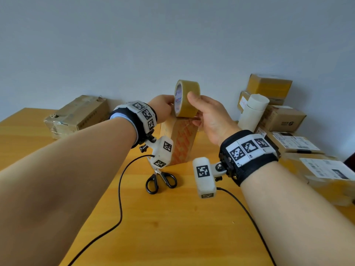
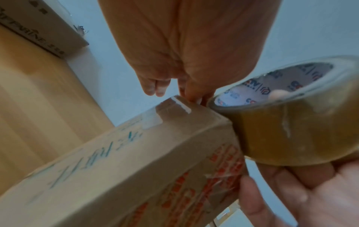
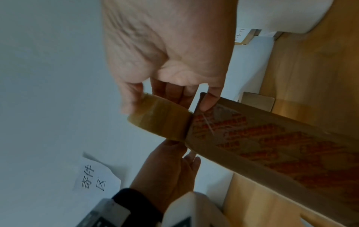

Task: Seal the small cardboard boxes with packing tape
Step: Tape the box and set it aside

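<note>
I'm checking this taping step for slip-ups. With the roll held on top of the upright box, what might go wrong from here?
1. The small box stands on end, tall and narrow; pulling the tape roll sideways may tip it.
2. The scissors lie on the table behind both wrists, so cutting probably means one hand letting go.
3. The left hand pinches only at the top edge, and the right hand holds the roll, so the tape may go on crooked.

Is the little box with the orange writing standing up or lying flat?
Standing up. The box rests on one small end on the table, with the tape roll touching its top.
</note>
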Tool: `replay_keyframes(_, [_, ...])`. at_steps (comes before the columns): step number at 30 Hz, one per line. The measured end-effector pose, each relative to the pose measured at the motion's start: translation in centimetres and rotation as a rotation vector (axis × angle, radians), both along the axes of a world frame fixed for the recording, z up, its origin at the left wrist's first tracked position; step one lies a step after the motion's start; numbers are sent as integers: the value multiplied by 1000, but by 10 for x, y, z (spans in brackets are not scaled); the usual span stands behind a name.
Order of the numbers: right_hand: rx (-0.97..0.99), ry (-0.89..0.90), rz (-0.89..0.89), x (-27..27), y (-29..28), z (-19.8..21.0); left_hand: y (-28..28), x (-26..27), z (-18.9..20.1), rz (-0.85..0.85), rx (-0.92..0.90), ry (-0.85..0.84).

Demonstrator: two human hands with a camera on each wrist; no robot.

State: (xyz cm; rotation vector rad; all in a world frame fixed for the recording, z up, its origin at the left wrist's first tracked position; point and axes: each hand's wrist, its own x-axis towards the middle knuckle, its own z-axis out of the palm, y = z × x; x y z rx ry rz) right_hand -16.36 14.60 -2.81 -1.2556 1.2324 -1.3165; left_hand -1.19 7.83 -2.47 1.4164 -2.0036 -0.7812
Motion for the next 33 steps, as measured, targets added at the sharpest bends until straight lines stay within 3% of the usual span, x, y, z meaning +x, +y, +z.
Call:
replay_keyframes(2, [-11,10,-16,0,-2,1,0,-2,2,-18,29,91])
replay_keyframes(6, [-14,1,-8,-1,-3,4,0,-1,5,-102,241,460])
replay_keyframes(14, [-27,-8,5,-1,-3,4,-1,3,-1,-206,161,79])
replay_keyframes(28, [-25,25,-105,1,5,18,0,7,-8,-178,131,78])
replay_keyframes(33, [-2,-70,-104,-3,13,28,-1,10,-11,-162,151,130])
